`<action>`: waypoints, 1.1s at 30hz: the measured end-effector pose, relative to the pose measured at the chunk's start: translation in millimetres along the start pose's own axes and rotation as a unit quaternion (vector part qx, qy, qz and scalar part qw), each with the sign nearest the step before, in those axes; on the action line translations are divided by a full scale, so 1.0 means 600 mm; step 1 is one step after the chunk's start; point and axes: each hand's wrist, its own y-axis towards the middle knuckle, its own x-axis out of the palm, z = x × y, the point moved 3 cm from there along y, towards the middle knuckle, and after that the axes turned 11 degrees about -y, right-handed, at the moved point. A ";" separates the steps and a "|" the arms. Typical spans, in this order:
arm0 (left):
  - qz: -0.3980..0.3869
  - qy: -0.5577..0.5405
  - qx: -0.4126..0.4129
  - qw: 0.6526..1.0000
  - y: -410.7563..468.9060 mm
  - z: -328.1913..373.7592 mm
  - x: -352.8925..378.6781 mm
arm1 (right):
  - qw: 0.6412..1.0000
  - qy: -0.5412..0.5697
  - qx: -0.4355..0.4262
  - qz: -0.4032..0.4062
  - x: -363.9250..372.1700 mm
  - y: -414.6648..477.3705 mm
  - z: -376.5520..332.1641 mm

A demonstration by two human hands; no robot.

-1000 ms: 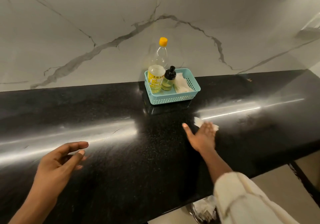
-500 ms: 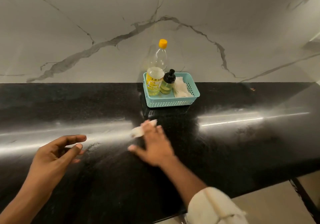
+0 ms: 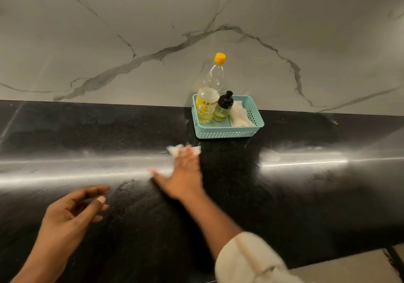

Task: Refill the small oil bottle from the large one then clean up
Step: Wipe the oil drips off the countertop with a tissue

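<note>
Swept leftward, right hand (image 3: pixel 183 173) presses tissue (image 3: pixel 175 149) flat-fingered near basket (image 3: pixel 227 132); left hand (image 3: pixel 70 217) relaxed, empty.

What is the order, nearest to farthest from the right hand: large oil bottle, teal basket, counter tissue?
1. tissue: under the right hand.
2. teal basket: beyond it, near the wall.
3. large oil bottle: inside basket, back left.

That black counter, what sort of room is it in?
Probably a kitchen: a polished black counter against a marble-veined wall, and a turquoise basket holding a large oil bottle and a small pump bottle.
</note>
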 end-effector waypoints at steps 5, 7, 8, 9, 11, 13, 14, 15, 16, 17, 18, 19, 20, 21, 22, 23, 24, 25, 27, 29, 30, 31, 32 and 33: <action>-0.042 0.010 0.036 0.998 -0.004 0.047 0.066 | 0.966 0.000 -0.260 0.000 0.046 -0.144 -0.156; -0.047 0.007 0.037 0.998 -0.004 0.058 0.067 | 0.971 -0.013 -0.235 0.029 0.033 -0.137 -0.080; -0.046 0.007 0.035 0.998 -0.006 0.062 0.059 | 0.984 -0.011 -0.172 0.047 0.023 -0.123 -0.012; -0.046 0.009 0.032 0.998 -0.007 0.061 0.049 | 0.994 -0.014 -0.086 0.060 0.015 -0.104 0.071; -0.040 0.016 0.029 0.999 -0.010 0.057 0.020 | 0.991 -0.042 0.104 0.068 -0.011 -0.088 0.256; -0.031 0.010 0.018 0.999 -0.014 0.047 -0.012 | 0.967 -0.029 0.255 0.005 -0.029 -0.108 0.413; -0.023 0.004 0.014 1.000 -0.018 0.043 -0.029 | 0.954 0.003 0.298 -0.035 -0.032 -0.118 0.457; -0.014 0.000 0.011 1.000 -0.022 0.041 -0.048 | 0.942 0.044 0.327 -0.060 -0.033 -0.122 0.468; -0.007 -0.002 0.007 1.000 -0.025 0.038 -0.061 | 0.934 0.079 0.344 -0.064 -0.034 -0.122 0.453; -0.001 -0.005 0.006 1.000 -0.028 0.035 -0.073 | 0.932 0.086 0.347 -0.053 -0.028 -0.114 0.413; 0.005 -0.010 0.006 1.000 -0.029 0.033 -0.082 | 0.941 0.069 0.329 -0.041 -0.020 -0.104 0.354; 0.008 -0.014 0.008 1.000 -0.028 0.032 -0.090 | 0.960 0.041 0.277 -0.023 -0.010 -0.094 0.276; 0.008 -0.014 0.011 1.000 -0.026 0.032 -0.095 | 0.979 0.017 0.201 0.001 -0.004 -0.094 0.178; 0.007 -0.010 0.015 1.000 -0.024 0.032 -0.098 | 0.993 0.014 0.116 0.021 0.009 -0.107 0.070; 0.004 -0.007 0.022 1.000 -0.022 0.034 -0.098 | 0.999 0.025 0.035 0.025 0.023 -0.132 -0.038; -0.001 -0.005 0.031 1.000 -0.020 0.038 -0.097 | 0.999 0.033 -0.039 0.016 0.045 -0.162 -0.144; -0.006 -0.003 0.039 0.999 -0.018 0.043 -0.095 | 0.993 0.044 -0.106 0.004 0.063 -0.191 -0.240; -0.011 -0.005 0.046 0.999 -0.017 0.048 -0.094 | 0.986 0.042 -0.161 -0.010 0.080 -0.219 -0.322; -0.022 -0.002 0.055 0.998 -0.009 0.061 -0.099 | 0.968 -0.048 -0.243 -0.048 0.103 -0.256 -0.425; -0.035 0.000 0.056 0.998 0.001 0.067 -0.107 | 0.949 -0.100 -0.290 -0.075 0.122 -0.274 -0.426; -0.038 -0.004 0.055 0.998 0.005 0.067 -0.110 | 0.956 -0.072 -0.283 -0.043 0.125 -0.275 -0.397; -0.039 -0.007 0.054 0.998 0.008 0.068 -0.113 | 0.967 -0.025 -0.255 0.006 0.123 -0.275 -0.352; -0.041 -0.005 0.051 0.998 0.010 0.068 -0.116 | 0.975 0.016 -0.215 0.048 0.118 -0.274 -0.295; -0.049 -0.001 0.050 0.998 0.011 0.066 -0.119 | 0.983 0.026 -0.162 0.088 0.115 -0.269 -0.230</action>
